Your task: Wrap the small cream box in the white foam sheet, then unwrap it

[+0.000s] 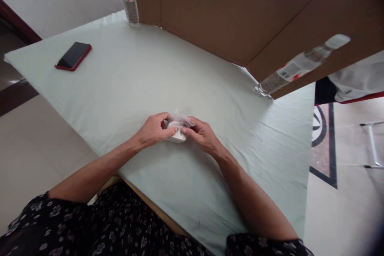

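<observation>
Between my two hands is a small white item in a thin, partly see-through plastic wrapper; its exact kind I cannot make out. My left hand grips its left side, thumb laid across the front and fingers behind. From the right, my right hand pinches the wrapper, with its thumb near the tip of the other thumb. Loose film sticks up at the back, above the thumbs. Both hands are just over the pale green tablecloth, close to the near edge; whether the item touches the cloth is hard to tell.
A phone in a red case lies at the left. Brown cardboard panels stand along the back. One clear water bottle stands at their left end, and a second bottle stands before the right panel.
</observation>
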`<state>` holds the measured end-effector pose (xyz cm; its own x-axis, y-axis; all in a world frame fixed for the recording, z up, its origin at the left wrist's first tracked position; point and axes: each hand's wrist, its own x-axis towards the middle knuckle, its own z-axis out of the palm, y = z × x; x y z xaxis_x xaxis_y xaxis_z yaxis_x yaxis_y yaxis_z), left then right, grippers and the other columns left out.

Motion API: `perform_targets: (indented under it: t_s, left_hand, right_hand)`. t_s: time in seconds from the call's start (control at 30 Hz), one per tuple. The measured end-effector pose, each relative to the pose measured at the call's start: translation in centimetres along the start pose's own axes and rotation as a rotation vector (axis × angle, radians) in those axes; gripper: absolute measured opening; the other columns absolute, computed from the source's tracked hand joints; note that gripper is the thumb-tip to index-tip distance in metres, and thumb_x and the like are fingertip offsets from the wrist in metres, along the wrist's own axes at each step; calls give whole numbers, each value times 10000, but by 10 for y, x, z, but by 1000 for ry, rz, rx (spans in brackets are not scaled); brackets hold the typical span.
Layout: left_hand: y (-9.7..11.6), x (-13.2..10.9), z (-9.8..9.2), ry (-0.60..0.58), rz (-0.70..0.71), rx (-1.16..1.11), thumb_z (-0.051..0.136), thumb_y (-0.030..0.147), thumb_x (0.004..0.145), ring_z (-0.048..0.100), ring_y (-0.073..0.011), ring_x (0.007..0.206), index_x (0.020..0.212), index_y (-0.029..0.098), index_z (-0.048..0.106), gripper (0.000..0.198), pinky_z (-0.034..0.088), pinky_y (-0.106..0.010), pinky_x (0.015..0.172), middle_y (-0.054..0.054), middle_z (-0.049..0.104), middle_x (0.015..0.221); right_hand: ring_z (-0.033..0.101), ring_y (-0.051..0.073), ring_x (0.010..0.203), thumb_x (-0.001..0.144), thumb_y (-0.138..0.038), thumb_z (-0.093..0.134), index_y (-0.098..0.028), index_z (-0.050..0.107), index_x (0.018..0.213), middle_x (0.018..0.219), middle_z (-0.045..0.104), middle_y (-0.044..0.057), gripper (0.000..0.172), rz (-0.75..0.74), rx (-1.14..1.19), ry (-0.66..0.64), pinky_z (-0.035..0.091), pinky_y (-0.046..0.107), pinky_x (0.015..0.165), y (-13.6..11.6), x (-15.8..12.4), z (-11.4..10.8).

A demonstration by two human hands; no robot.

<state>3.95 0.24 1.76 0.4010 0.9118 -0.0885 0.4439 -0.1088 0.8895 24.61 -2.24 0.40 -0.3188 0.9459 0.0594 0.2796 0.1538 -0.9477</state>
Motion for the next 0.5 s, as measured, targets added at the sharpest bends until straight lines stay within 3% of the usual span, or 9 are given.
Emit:
perform_targets:
  t_s: [0.07, 0.17, 0.3, 0.4, 0.5]
  left_hand:
    - [6, 2, -2, -72, -184, -89, 614, 385, 786, 576, -139, 522, 863, 175, 626, 224, 457, -250, 440, -6, 648, 699]
    - [7, 6, -3, -71, -278, -101, 590, 416, 795, 531, -125, 488, 854, 172, 623, 253, 424, -246, 420, 1, 619, 688]
    - [3, 8, -3, -13, -195, 45, 567, 473, 818, 560, -148, 605, 823, 170, 640, 312, 449, -265, 534, -6, 614, 700]
    - [-1, 5, -3, 127, -113, 108, 562, 532, 837, 587, -169, 692, 999, 152, 656, 424, 481, -302, 641, -39, 662, 815]
    - [-5, -4, -2, 267, 40, 76, 581, 511, 838, 598, -175, 780, 1126, 129, 628, 480, 505, -314, 711, -84, 664, 973]
  right_hand:
    - [630, 160, 749, 891, -464, 631, -199, 686, 991, 828, 683, 11, 289, 119, 120, -11, 511, 276, 690, -2, 4, 1]
    - [605, 156, 737, 858, -545, 650, -193, 686, 947, 813, 663, 14, 364, 184, 229, 23, 499, 275, 673, 2, 8, 6]
    - [662, 209, 912, 741, -586, 773, -213, 654, 1145, 1013, 708, 56, 562, 207, 342, -6, 539, 340, 810, 6, 8, 10]
    - [665, 242, 1033, 669, -526, 848, -233, 577, 1286, 1164, 695, 89, 735, 218, 384, -18, 542, 382, 888, 7, 7, 11]
    - [663, 252, 1054, 712, -524, 805, -230, 538, 1343, 1203, 682, 106, 745, 225, 356, -8, 547, 393, 881, 8, 9, 11]
